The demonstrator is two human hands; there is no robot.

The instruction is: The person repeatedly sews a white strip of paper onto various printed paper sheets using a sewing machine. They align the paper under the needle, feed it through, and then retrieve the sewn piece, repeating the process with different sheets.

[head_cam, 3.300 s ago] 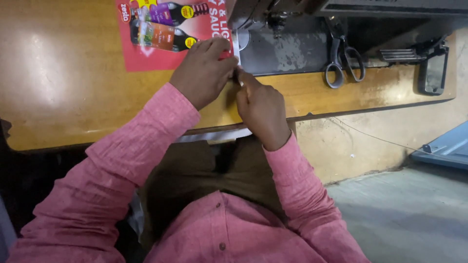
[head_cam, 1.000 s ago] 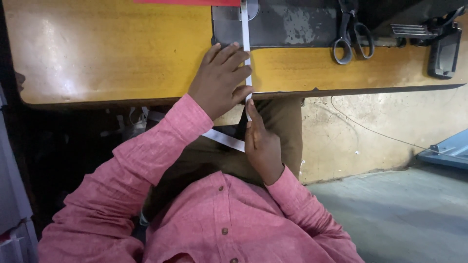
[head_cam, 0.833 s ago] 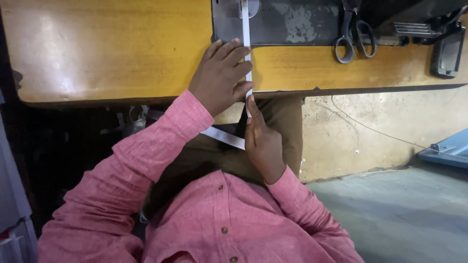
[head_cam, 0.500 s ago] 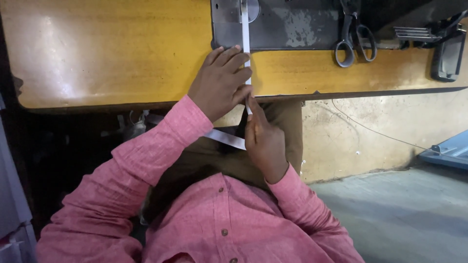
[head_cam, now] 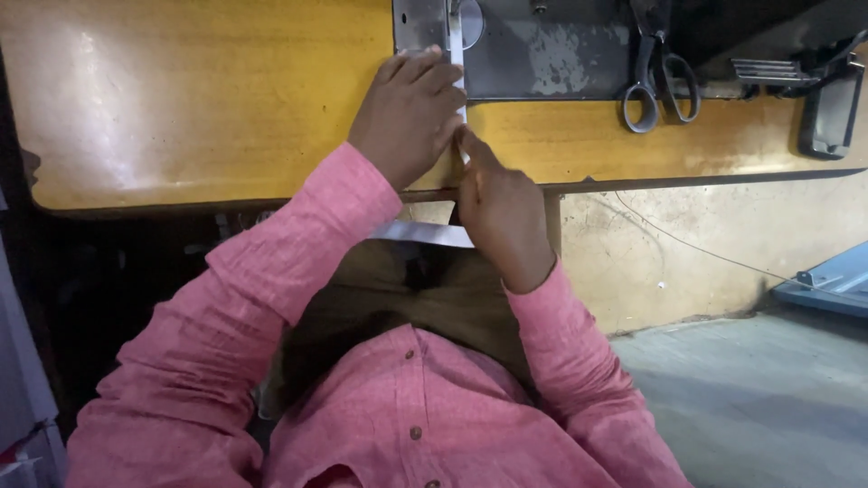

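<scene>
White tape, a narrow strip, is running up the metal plate and is passing under the fingers of the left hand, which are lying flat and close together on it, pressing it down rather than gripping. The right hand is sitting at the bench edge with its fingers curled shut; its forefinger and thumb seem to be pinching the tape just below the left hand, though the contact itself is hidden behind the knuckles. A further stretch of the strip is showing below the bench edge, across the lap, its ends covered by pink sleeves. The plate's top is being cut off by the frame. Well to the right, scissors are lying half on the plate, blades cropped, and a dark object is hard to make out.
</scene>
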